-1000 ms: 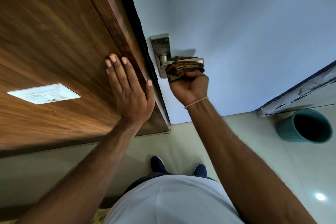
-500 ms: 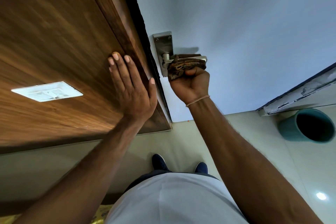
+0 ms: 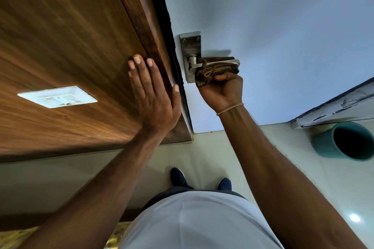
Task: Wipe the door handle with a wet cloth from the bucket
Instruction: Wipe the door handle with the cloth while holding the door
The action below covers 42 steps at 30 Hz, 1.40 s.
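Note:
A silver lever door handle [image 3: 191,54] on its metal backplate sits on the pale blue door [image 3: 273,32]. A brown patterned cloth [image 3: 217,69] is wrapped over the lever. My right hand [image 3: 223,91] is closed around the cloth from below, pressing it against the lever. My left hand [image 3: 151,97] lies flat with fingers spread on the wooden door frame [image 3: 81,46], left of the handle. A teal bucket [image 3: 344,141] stands on the floor at the right; its inside looks dark.
A white switch plate [image 3: 57,96] is set in the wooden panel at left. A worn white threshold [image 3: 332,107] runs above the bucket. My two blue shoes [image 3: 200,180] stand on the pale tiled floor below the door.
My right hand with the cloth has slid slightly along the lever. My left hand stays flat on the wood. The camera has shifted a little.

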Available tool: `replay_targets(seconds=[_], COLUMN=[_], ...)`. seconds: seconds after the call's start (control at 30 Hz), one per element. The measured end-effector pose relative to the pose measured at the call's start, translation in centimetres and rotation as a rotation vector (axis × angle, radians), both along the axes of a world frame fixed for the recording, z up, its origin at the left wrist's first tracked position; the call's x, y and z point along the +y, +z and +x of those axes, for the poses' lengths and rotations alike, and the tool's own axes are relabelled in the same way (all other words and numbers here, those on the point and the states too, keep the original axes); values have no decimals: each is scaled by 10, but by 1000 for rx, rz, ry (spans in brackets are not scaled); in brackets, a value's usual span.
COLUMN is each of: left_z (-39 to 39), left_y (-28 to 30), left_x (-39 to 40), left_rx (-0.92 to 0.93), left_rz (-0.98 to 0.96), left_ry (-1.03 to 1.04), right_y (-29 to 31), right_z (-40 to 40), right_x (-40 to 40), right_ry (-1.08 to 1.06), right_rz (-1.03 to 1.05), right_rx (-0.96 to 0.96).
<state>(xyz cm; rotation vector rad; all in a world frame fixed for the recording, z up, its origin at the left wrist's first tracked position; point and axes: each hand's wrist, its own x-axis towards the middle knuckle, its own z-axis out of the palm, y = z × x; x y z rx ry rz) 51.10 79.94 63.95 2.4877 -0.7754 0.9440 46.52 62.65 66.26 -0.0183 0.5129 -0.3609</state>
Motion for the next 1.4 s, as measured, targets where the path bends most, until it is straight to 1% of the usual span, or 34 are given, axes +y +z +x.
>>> replay_targets(seconds=[0.07,0.17,0.23,0.3,0.37,0.43,0.47,0.5,0.57,0.6,0.63,0.67,0.73,0.83,0.87,0.93,1.0,1.2,1.3,1.4], left_z=[0,0,-1,-2,-2,-3,-3,-3,-3,-3,-4,-4,-5,-5,-5,-6,-6,-6,-6,-7], left_y=[0,0,0,0,1,1,1,1,2,2,3,3,3,4,4,4,4,4,3,3], left_x=[0,0,0,0,-1,0,1,1,1,1,1,1,1,2,3,3,4,5,5,3], left_rx=[-7,-5,0,5,15,21,23,24,30,31,30,29,29,30,29,26,23,21,18,24], left_rz=[0,9,7,4,2,2,2,2,1,1,0,0,-1,-2,-1,1,4,-9,-10,-9], left_ry=[4,-7,-6,-2,-9,-17,-18,-16,-14,-16,-18,-20,-23,-24,-24,-27,-33,-32,-28,-29], right_y=[2,6,8,12,16,21,20,19,17,14,16,19,33,47,50,57,61,71,73,70], right_z=[-4,-11,-14,-15,-16,-16,-16,-16,-20,-22,-23,-24,-22,-17,-15,-12,-11,4,10,8], right_x=[-9,-26,-32,-34,-35,-39,-42,-45,-50,-53,-53,-52,-44,-25,-20,-21,-31,-39,-36,-33], right_ry=[15,-19,-32,-28,-9,4,29,75,192,225,232,225,250,330,377,480,568,805,819,742], right_rz=[-59,-124,-205,-357,-572,-837,-1004,-1218,-1699,-1923,-2123,-2280,-2512,-2757,-2792,-2796,-2763,-2594,-2508,-2410], right_rx=[57,110,177,265,365,515,559,597,745,825,866,879,827,717,692,666,654,723,770,782])
